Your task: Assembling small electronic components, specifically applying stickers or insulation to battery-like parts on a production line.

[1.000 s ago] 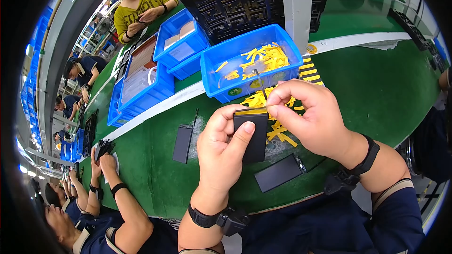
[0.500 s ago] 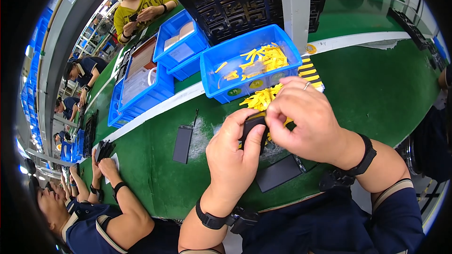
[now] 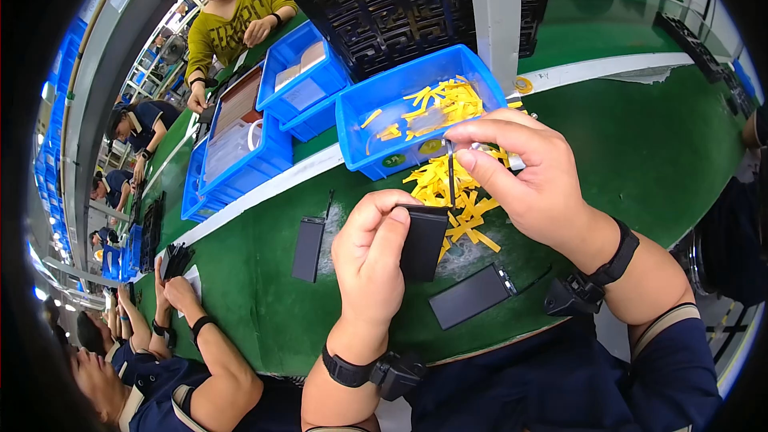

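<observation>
Between thumb and fingers my left hand point(image 3: 372, 252) holds a flat black rectangular piece point(image 3: 424, 244), which looks like a phone battery. Above its upper right corner, my right hand point(image 3: 528, 172) pinches the top end of a thin black strip point(image 3: 451, 180). The strip hangs down close to that corner; I cannot tell if they are joined. Two similar black batteries with thin tails lie on the green table: one point(image 3: 308, 248) left of my left hand, another point(image 3: 474, 296) below my right hand. Loose yellow strips point(image 3: 472, 228) are heaped behind my hands.
A blue bin point(image 3: 376, 162) with more yellow strips stands beyond the heap. More blue bins point(image 3: 272, 148) stand to its left, with a black tray point(image 3: 384, 16) and a grey post point(image 3: 494, 16) behind. A co-worker's hands point(image 3: 180, 284) hold dark pieces at the left.
My hands have moved apart, the right one rising with the thin strip now stretched upright. In my left hand the battery has tilted to show its broad face. Across the table, a co-worker's hands have separated.
</observation>
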### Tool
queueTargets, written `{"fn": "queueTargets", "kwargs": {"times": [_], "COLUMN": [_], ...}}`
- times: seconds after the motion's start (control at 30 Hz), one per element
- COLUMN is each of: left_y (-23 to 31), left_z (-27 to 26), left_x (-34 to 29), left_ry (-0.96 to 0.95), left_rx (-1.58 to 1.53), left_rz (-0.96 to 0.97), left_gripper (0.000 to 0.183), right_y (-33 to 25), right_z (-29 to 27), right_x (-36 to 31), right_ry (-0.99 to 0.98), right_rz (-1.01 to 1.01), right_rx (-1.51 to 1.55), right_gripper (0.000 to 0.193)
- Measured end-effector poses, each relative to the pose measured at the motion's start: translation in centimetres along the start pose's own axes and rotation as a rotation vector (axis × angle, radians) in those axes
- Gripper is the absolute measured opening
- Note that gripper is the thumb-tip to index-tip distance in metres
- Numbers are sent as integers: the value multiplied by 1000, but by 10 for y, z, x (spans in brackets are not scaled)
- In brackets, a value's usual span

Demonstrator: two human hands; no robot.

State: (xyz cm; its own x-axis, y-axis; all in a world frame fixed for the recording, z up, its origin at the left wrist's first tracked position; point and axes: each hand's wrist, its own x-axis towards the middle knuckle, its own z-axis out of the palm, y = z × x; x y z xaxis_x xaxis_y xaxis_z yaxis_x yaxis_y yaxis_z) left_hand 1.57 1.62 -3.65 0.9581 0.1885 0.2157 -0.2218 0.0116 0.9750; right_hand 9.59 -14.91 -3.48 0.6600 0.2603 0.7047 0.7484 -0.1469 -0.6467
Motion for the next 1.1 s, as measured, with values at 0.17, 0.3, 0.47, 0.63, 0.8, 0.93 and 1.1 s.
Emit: {"fn": "queueTargets", "kwargs": {"times": [0.17, 0.3, 0.47, 0.63, 0.8, 0.93, 1.1], "left_y": [0, 0, -3, -3, -4, -5, -3], "left_z": [0, 0, 0, 1, -1, -14, -90], "left_x": [0, 0, 0, 1, 2, 12, 35], "left_ry": [-22, -21, -20, -19, -31, -22, 148], "left_rx": [16, 28, 20, 35, 61, 142, 905], "left_rz": [-6, -12, -45, -52, -26, -26, -236], "left_gripper": [14, 14, 14, 14, 14, 14, 19], "right_y": [-2, 0, 0, -5, -6, -3, 2], "right_z": [-1, 0, 3, 3, 4, 5, 9], "right_x": [2, 2, 0, -1, -2, -4, -7], "right_ry": [-33, -57, -77, -64, -50, -61, -145], "right_rz": [170, 141, 330, 365, 314, 189, 245], "right_rx": [178, 140, 297, 279, 220, 100, 154], "right_gripper": [18, 17, 16, 15, 13, 11, 24]}}
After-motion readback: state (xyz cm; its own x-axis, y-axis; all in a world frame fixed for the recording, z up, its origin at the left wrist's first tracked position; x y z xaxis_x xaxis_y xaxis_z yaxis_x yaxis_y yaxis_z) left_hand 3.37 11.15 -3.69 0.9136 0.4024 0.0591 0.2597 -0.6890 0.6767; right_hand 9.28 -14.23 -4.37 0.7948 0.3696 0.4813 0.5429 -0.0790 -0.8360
